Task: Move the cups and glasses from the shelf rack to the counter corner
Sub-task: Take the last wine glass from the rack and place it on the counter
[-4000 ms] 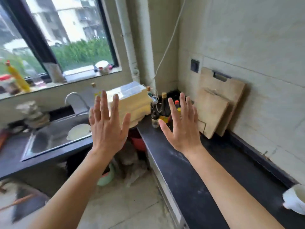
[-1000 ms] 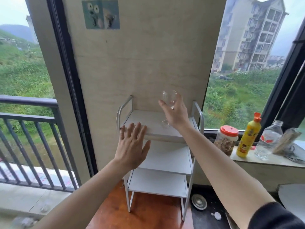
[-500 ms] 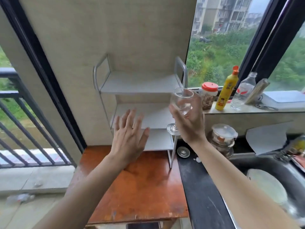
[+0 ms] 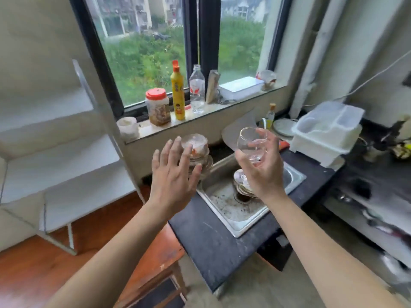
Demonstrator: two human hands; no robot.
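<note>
My right hand (image 4: 264,172) grips a clear stemmed glass (image 4: 250,144) by the bowl, holding it upright in the air above the sink (image 4: 231,210). My left hand (image 4: 173,174) hovers open beside it, fingers spread, holding nothing. The white three-tier shelf rack (image 4: 66,156) stands at the left on a wooden table (image 4: 93,230); its visible shelves look bare. The dark counter (image 4: 213,238) runs from the sink toward the right.
Stacked dishes lie in the sink and bowls (image 4: 196,150) are piled at its left. A jar (image 4: 157,106), yellow bottle (image 4: 178,91) and clear bottle (image 4: 197,90) stand on the windowsill. A white plastic box (image 4: 327,130) sits on the counter at right.
The view has swung right, from the rack to the sink. My right hand has carried the glass away from the rack and over the sink. My left hand stays open alongside.
</note>
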